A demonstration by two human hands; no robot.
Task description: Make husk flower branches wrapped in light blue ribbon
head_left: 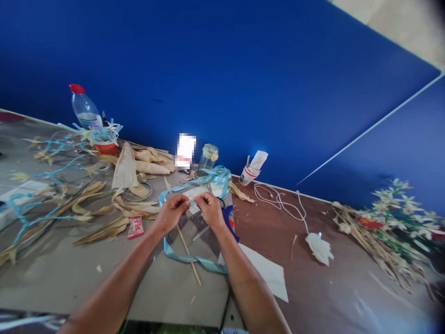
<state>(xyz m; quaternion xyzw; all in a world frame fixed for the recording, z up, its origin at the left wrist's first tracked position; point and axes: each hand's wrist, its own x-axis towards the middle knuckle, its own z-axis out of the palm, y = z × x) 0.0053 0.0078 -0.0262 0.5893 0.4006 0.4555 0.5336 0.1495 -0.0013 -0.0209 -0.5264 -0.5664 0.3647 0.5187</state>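
In the middle of the table my left hand point(173, 212) and my right hand point(211, 211) are close together, each pinching with thumb and forefinger. What sits between the fingertips is too small to make out. A light blue ribbon point(174, 254) loops behind the hands and trails below them. Under my left hand a thin wooden stick point(188, 254) lies slanted on the table. Dark scissor-like handles point(221, 202) show partly behind my right hand. A blue object with a red part point(227, 218) lies beside my right wrist. White paper point(267, 269) is partly covered by my right forearm.
Dried corn husks point(153, 167) and a red packet point(135, 228) lie left. Blue-wrapped stems point(52, 217) spread at far left near a red-capped bottle point(85, 109). A glass jar point(208, 157), a cup point(248, 175), a white cable point(280, 199) and artificial flowers point(399, 208) line the wall.
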